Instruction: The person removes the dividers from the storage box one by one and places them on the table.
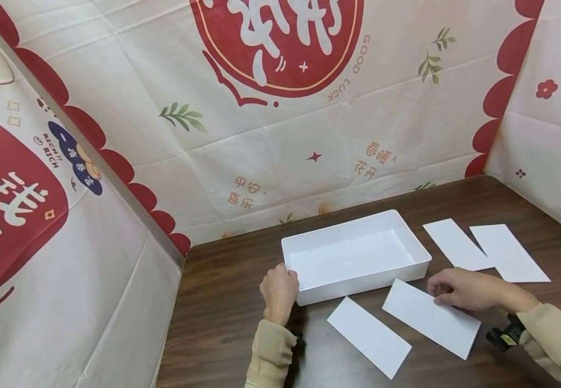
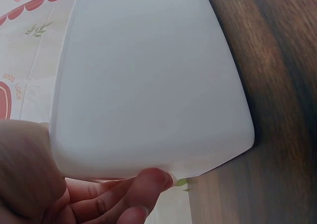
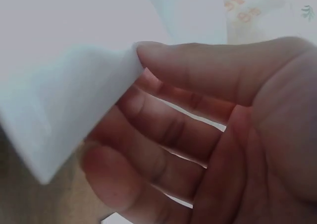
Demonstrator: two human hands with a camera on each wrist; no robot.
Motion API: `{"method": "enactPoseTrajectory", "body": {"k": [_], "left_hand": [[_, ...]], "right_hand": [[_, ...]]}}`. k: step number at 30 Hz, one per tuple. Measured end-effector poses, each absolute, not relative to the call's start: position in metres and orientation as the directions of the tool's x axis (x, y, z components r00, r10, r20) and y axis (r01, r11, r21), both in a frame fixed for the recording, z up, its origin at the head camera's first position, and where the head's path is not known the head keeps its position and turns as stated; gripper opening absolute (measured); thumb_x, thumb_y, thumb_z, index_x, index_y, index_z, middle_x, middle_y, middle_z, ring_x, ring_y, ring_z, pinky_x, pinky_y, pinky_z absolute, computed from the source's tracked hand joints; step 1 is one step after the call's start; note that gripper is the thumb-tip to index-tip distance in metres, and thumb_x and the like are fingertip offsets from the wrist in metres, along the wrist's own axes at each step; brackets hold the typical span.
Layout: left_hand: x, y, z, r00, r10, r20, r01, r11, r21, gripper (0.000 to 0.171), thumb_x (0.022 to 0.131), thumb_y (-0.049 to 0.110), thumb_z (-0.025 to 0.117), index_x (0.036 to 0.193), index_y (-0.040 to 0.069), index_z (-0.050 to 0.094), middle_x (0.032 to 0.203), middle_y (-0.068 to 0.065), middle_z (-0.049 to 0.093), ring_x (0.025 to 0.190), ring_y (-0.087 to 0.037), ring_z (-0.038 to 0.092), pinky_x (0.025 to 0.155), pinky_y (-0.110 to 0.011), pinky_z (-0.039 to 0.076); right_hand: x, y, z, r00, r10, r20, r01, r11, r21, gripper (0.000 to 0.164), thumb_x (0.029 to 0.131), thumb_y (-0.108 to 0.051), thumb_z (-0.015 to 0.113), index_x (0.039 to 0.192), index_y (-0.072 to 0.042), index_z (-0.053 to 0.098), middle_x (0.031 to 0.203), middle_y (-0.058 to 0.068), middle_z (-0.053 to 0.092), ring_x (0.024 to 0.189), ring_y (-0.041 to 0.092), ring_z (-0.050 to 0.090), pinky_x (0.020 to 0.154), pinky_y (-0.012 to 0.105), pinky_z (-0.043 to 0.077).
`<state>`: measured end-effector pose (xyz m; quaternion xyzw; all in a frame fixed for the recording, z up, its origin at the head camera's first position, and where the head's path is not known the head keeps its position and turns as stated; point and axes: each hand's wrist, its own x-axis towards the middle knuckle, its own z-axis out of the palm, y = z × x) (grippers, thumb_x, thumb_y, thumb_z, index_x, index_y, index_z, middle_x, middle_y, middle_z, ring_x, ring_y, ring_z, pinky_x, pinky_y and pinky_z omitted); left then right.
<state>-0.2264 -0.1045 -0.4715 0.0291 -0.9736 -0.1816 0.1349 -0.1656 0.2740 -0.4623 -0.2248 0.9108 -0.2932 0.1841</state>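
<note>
My left hand (image 1: 280, 288) grips the left end of a shallow white plastic box (image 1: 358, 283) with an open top. In the left wrist view the thumb is on one side of the box's wall (image 2: 148, 85) and the fingers curl at the other. My right hand (image 1: 466, 289) pinches a white rectangular card (image 1: 430, 319) at its far long edge. Seen from the right wrist, the thumb (image 3: 193, 68) presses on the card's face (image 3: 64, 80), with the fingers behind it. The card is in front of the box's right half.
Another white card (image 1: 369, 337) lies on the brown wooden table (image 1: 222, 323), in front of the box. Two more cards, a left one (image 1: 457, 245) and a right one (image 1: 510, 253), lie right of the box. A printed cloth (image 1: 261, 145) hangs behind the table.
</note>
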Motion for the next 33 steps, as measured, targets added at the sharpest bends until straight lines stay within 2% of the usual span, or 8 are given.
{"method": "enactPoseTrajectory", "body": {"k": [3, 8, 16, 33], "left_hand": [[-0.226, -0.105, -0.472, -0.962, -0.107, 0.250, -0.011, 0.935, 0.355, 0.025, 0.082, 0.016, 0.054, 0.058, 0.008, 0.054, 0.054, -0.010, 0.060, 0.043, -0.022, 0.050, 0.039, -0.040, 0.038], [-0.227, -0.106, -0.473, -0.962, -0.108, 0.250, -0.014, 0.936, 0.352, 0.025, 0.083, 0.016, 0.054, 0.059, 0.008, 0.054, 0.054, -0.010, 0.060, 0.043, -0.022, 0.049, 0.039, -0.040, 0.038], [-0.228, -0.106, -0.475, -0.960, -0.103, 0.262, -0.007, 0.940, 0.342, 0.025, 0.082, 0.017, 0.056, 0.059, 0.007, 0.056, 0.055, -0.011, 0.061, 0.043, -0.023, 0.051, 0.039, -0.040, 0.039], [-0.227, -0.109, -0.472, -0.965, -0.096, 0.243, -0.005, 0.937, 0.348, 0.026, 0.084, 0.020, 0.056, 0.062, 0.006, 0.057, 0.058, -0.012, 0.063, 0.044, -0.024, 0.053, 0.040, -0.042, 0.042]], "right_hand": [[-0.167, 0.276, -0.467, -0.836, -0.512, -0.198, -0.317, 0.745, -0.586, 0.005, 0.084, -0.019, 0.065, 0.083, -0.019, 0.061, 0.071, -0.006, 0.053, 0.062, 0.004, 0.047, 0.053, 0.025, 0.042], [-0.166, 0.277, -0.472, -0.840, -0.501, -0.208, -0.302, 0.751, -0.587, 0.008, 0.083, -0.018, 0.066, 0.079, -0.018, 0.060, 0.068, -0.006, 0.051, 0.059, 0.005, 0.047, 0.051, 0.025, 0.042], [-0.167, 0.277, -0.474, -0.832, -0.462, -0.307, -0.183, 0.752, -0.634, 0.006, 0.085, -0.012, 0.064, 0.081, -0.013, 0.059, 0.069, 0.001, 0.056, 0.054, 0.012, 0.055, 0.049, 0.027, 0.047], [-0.169, 0.274, -0.474, -0.826, -0.489, -0.281, -0.226, 0.744, -0.629, 0.008, 0.089, -0.017, 0.059, 0.081, -0.015, 0.059, 0.070, -0.001, 0.056, 0.055, 0.009, 0.054, 0.050, 0.026, 0.047]]}}
